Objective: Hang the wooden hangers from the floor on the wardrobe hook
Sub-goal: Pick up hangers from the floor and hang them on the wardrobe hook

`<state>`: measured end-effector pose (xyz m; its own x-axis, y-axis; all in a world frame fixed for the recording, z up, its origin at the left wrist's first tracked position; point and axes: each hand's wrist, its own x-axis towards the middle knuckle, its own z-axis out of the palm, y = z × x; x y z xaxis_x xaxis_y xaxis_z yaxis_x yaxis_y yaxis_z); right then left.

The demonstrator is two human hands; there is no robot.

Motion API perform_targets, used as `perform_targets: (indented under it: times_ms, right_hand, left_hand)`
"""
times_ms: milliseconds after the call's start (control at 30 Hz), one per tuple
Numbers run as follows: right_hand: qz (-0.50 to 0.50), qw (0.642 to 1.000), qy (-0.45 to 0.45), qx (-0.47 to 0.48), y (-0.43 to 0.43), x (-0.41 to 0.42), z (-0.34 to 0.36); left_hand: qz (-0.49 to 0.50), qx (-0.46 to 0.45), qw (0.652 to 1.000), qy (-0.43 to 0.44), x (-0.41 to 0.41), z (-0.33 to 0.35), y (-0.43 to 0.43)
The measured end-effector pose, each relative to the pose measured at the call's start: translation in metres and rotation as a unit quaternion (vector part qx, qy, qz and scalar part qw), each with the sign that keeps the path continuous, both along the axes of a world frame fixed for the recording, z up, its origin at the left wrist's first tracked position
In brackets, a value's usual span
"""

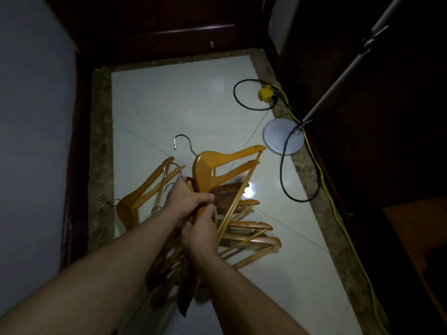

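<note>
Several wooden hangers (251, 229) with metal hooks lie in a loose pile on the white floor tiles (183, 102). One light wooden hanger (225, 157) stands raised above the pile, its hook (182, 141) pointing away from me. My left hand (187, 200) is closed around the neck of that hanger. Just below it, my right hand (200, 234) grips the same hanger's lower arm and bar. Another hanger (142, 192) lies to the left of my hands. My forearms hide the near part of the pile. No wardrobe hook is in view.
A dark wooden wardrobe door (169, 27) with a small knob (212, 44) stands ahead, dark panels at the right. A round grey stand base (283, 136) with a slanted pole (338, 81), a black cable (283, 175), a yellow cable (324, 180) and a yellow plug block (266, 93) lie at right. A pale wall (31, 117) is on the left.
</note>
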<state>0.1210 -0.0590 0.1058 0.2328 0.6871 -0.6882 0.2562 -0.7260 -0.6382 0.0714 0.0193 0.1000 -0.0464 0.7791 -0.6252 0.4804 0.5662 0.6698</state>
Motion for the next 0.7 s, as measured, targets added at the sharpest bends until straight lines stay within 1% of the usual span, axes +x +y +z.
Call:
perform_targets:
  times_ms: [100,167,233,367,467,600,633,700]
  right_hand:
    - [0.016,0.999,0.019,-0.022,-0.013,0.002,0.057]
    - [0.038,0.999,0.009,-0.029,-0.018,0.004,0.098]
    - [0.061,0.998,-0.003,-0.018,-0.022,0.008,0.140]
    - [0.097,0.995,0.004,0.002,-0.022,0.016,0.231]
    - [0.118,0.993,0.006,0.018,-0.023,0.024,0.302]
    - [0.120,0.992,0.042,0.029,-0.020,0.045,0.404]
    - [0.128,0.990,0.039,0.038,-0.018,0.052,0.428]
    - [0.172,0.982,0.000,0.080,-0.017,0.065,0.474]
  left_hand:
    - [-0.013,-0.010,1.000,0.012,0.004,0.052,-0.013]
    - [0.003,-0.015,1.000,0.018,0.006,0.090,-0.018]
    - [0.021,-0.014,0.999,0.029,0.006,0.132,-0.020]
    - [0.029,-0.003,0.999,0.036,0.009,0.230,-0.021]
    - [0.015,0.016,0.999,0.039,0.013,0.309,-0.022]
    - [-0.027,0.028,0.998,0.048,0.023,0.414,-0.023]
    - [-0.038,0.031,0.998,0.049,0.026,0.439,-0.023]
    - [-0.067,0.051,0.995,0.053,0.034,0.489,-0.024]
